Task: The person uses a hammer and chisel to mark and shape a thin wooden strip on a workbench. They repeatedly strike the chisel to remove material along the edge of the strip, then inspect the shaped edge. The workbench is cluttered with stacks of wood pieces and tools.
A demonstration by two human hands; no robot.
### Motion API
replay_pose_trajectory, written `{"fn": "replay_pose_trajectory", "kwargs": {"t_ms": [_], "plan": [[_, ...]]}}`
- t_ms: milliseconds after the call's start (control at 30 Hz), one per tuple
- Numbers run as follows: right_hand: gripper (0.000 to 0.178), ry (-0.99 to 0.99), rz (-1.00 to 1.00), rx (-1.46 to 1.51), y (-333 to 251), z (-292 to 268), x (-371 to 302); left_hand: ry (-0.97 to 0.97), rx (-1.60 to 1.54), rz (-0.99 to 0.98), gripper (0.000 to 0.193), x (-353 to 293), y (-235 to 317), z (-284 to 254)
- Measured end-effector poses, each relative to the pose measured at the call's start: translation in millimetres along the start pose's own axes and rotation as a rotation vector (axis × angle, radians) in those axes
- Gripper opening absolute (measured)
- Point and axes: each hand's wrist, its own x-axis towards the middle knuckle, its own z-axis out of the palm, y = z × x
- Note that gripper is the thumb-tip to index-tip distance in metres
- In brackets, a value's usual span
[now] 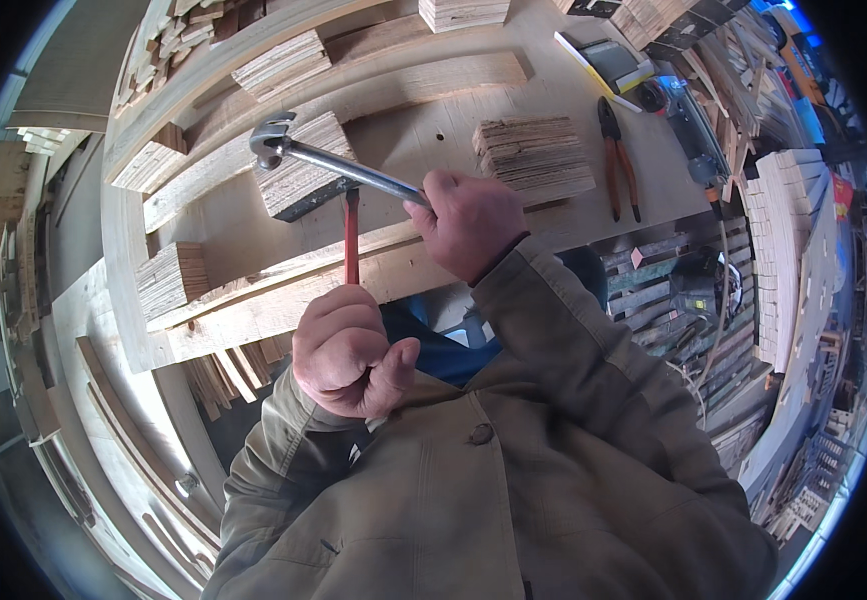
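My right hand [473,222] is closed around the handle of a metal claw hammer [353,174]. The hammer reaches to the left, its head above a stacked-plywood block [305,170] with a dark front edge. In my left hand [351,352] is a slim red-shafted tool [351,240], held upright in a closed grip. Its upper tip meets or lies very near the front right corner of that block, just behind the hammer shaft. The hammer and the red tool cross in view; whether they touch I cannot tell. The left fist hides the tool's lower end.
Around the block runs a pallet-like frame of wooden boards [423,85] with more blocks. Another plywood block [533,155] sits to the right. Beyond it lie orange-handled pliers [617,165] and a grey power tool [693,135] with a cord. Stacked timber [788,250] stands far right.
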Motion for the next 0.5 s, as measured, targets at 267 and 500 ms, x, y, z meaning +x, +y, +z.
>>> {"fn": "replay_pose_trajectory", "kwargs": {"t_ms": [267, 500], "plan": [[0.025, 0.044, -0.008, 0.059, 1.6, -1.3, -2.3, 0.086, -0.027, -0.086, 0.03, 0.8, 0.7, 5.9], [0.028, 0.077, -0.004, 0.075, 1.2, -0.9, -7.3, 0.07, -0.002, -0.064, 0.03, -0.2, -0.5, 9.8]]}}
